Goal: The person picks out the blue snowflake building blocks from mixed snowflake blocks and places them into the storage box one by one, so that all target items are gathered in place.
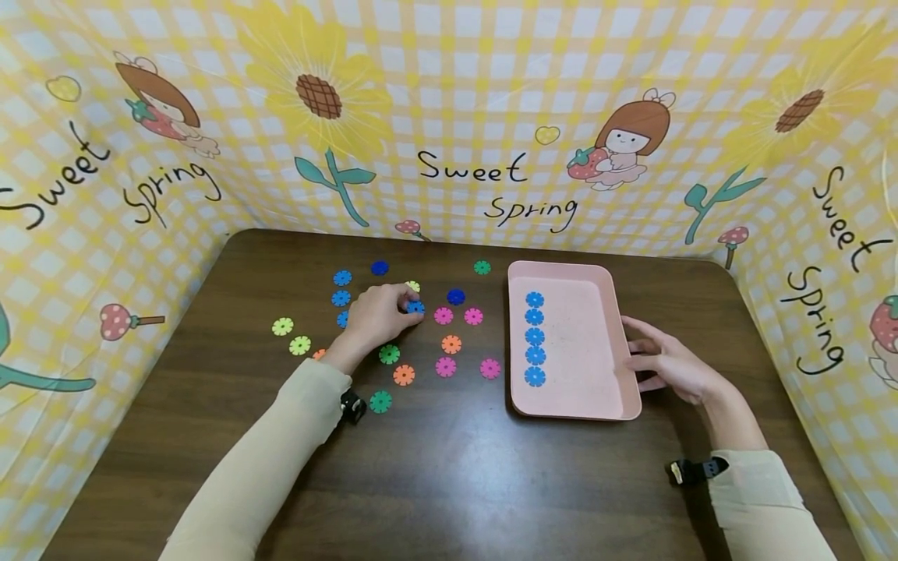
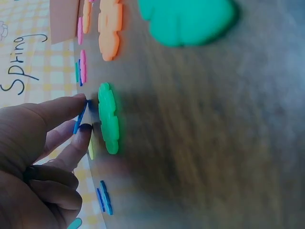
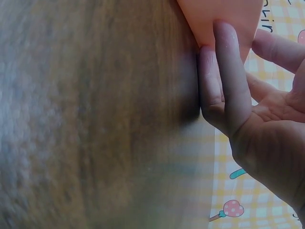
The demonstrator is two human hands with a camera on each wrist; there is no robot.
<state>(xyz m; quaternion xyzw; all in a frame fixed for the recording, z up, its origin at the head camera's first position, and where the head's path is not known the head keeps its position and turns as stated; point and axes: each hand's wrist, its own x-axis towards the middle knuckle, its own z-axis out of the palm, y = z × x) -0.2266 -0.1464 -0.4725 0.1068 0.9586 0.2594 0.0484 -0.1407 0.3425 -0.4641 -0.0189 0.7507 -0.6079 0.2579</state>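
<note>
My left hand [image 1: 379,313] is over the scattered discs and pinches a blue notched disc [image 1: 416,308] between thumb and fingertips. In the left wrist view that blue disc [image 2: 80,117] is tilted, just off or at the table surface; I cannot tell which. A green disc [image 2: 109,119] lies close by. On the right, my right hand [image 1: 677,366] touches the outer right wall of a pink tray [image 1: 571,405] with extended fingers. The right wrist view shows those fingertips [image 3: 225,33] against the tray wall [image 3: 205,24]. Several blue discs [image 1: 535,336] stand in a column along the tray's left side.
Loose discs lie left of the tray: pink [image 1: 445,367], orange [image 1: 404,375], green [image 1: 381,402], yellow [image 1: 283,326], dark blue [image 1: 456,297] and lighter blue [image 1: 341,277]. A patterned cloth [image 1: 449,117] encloses the brown table [image 1: 449,483] at the back and sides.
</note>
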